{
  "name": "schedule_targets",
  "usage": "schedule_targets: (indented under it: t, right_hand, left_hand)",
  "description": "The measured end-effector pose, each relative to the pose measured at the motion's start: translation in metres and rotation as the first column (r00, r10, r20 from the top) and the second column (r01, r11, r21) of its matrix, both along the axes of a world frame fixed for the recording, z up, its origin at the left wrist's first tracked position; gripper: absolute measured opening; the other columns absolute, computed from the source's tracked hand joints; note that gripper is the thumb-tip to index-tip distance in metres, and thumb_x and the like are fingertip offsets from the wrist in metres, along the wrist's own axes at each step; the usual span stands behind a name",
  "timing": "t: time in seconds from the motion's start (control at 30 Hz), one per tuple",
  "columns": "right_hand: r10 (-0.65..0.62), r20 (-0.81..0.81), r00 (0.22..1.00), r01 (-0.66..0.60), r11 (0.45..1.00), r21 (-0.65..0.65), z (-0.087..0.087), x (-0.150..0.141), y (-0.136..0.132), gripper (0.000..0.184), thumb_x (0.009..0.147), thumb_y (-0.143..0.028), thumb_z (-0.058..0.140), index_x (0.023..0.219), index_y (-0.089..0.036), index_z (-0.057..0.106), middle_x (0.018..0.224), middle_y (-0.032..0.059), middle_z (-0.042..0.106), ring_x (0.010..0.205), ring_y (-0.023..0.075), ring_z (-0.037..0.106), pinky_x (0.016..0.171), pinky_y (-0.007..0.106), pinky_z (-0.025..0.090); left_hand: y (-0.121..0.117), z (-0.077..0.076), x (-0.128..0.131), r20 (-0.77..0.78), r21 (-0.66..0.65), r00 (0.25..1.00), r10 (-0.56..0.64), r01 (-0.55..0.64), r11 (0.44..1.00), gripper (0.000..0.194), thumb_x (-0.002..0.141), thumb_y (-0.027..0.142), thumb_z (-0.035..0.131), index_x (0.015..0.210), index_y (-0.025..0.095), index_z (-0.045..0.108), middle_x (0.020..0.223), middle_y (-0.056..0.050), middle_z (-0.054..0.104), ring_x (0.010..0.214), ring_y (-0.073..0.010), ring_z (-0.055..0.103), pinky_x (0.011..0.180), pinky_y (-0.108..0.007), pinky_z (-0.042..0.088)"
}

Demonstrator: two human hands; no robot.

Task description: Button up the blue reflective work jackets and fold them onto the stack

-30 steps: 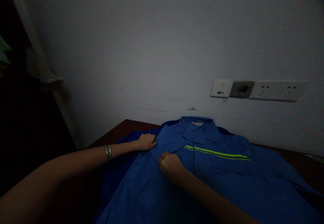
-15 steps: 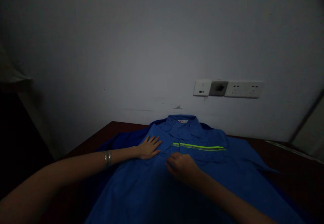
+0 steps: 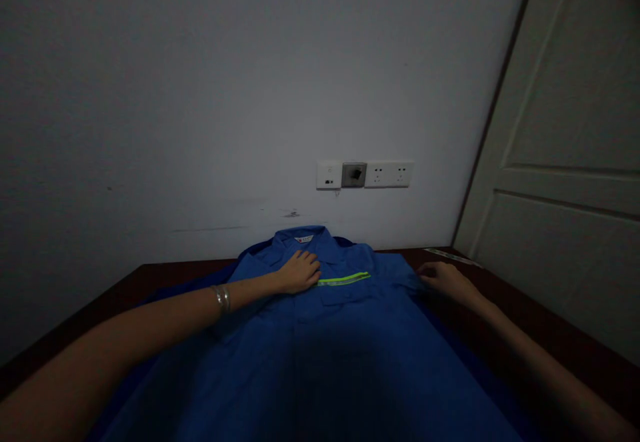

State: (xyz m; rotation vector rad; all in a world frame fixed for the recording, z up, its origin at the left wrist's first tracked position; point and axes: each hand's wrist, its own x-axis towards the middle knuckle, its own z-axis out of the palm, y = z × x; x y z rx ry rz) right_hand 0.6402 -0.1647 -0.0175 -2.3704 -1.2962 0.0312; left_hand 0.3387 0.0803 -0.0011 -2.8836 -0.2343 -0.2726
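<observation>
A blue work shirt (image 3: 320,335) with a collar, a white neck label and a yellow-green reflective stripe (image 3: 345,280) lies spread front up. Under it, a darker blue garment (image 3: 193,279) shows along the edges. My left hand (image 3: 300,271), with silver bangles on its wrist, rests on the chest below the collar, fingers extended and covering part of the stripe. Over at the right sleeve, my right hand (image 3: 447,283) has thumb and fingers closed at the sleeve's end. The fingertips there are dim, but they appear to pinch the fabric.
The dark reddish-brown table (image 3: 150,279) meets a pale wall (image 3: 225,95) behind the collar. A row of sockets (image 3: 387,174) is set in that wall. On the right stand a light panelled door (image 3: 565,129) and, near it, a thin pale strip (image 3: 453,257) on the table.
The view has swung right. My left hand released the sleeve folded on the left, flattened out, then moved onto the chest. My right hand went from the shirt's middle to the right sleeve.
</observation>
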Motion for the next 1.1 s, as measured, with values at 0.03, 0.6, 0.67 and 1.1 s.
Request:
schedule_targets:
  t: [0.03,0.6,0.67,1.1]
  right_hand:
    - [0.024,-0.048,0.999,-0.023,1.000,0.006,-0.003,0.010,-0.005,0.024,0.074,-0.025,0.052,0.090,-0.016,0.068,0.090,0.0089,0.068,0.082,0.0211,0.062,0.072,0.027,0.043]
    - [0.188,0.276,0.943,-0.135,0.971,-0.200,-0.023,0.010,-0.030,0.024,0.078,-0.019,0.046,0.100,-0.022,0.053,0.103,0.0054,0.057,0.086,0.0168,0.058,0.068,0.024,0.039]
    - [0.188,0.293,0.938,-0.129,0.969,-0.209,-0.023,0.011,-0.030,0.022,0.079,-0.020,0.046,0.100,-0.022,0.053,0.102,0.0052,0.058,0.087,0.0177,0.058,0.068,0.025,0.038]
    - [0.207,0.319,0.925,-0.110,0.949,-0.297,-0.017,0.010,-0.031,0.022,0.081,-0.017,0.043,0.099,-0.022,0.056,0.098,0.0063,0.065,0.088,0.0207,0.062,0.066,0.026,0.039]
  left_hand:
    - [-0.002,0.000,0.015,-0.004,0.005,1.000,-0.012,0.012,1.000,0.030,0.089,0.035,0.034,0.096,0.017,0.057,0.108,-0.011,0.054,0.102,-0.0243,0.047,0.092,-0.040,0.031]
    - [-0.028,-0.016,0.214,0.024,-0.130,0.998,0.064,-0.060,0.990,0.034,0.086,0.026,0.033,0.098,0.009,0.060,0.104,-0.017,0.060,0.097,-0.0250,0.055,0.082,-0.035,0.043]
    - [-0.031,-0.020,0.235,0.010,-0.144,0.998,0.067,-0.065,0.987,0.034,0.086,0.024,0.033,0.101,0.008,0.059,0.106,-0.018,0.059,0.098,-0.0249,0.055,0.082,-0.034,0.044]
    - [-0.038,-0.049,0.315,-0.117,-0.292,0.992,0.043,-0.076,0.954,0.035,0.085,0.023,0.038,0.112,0.007,0.053,0.111,-0.018,0.059,0.112,-0.0250,0.049,0.093,-0.034,0.039]
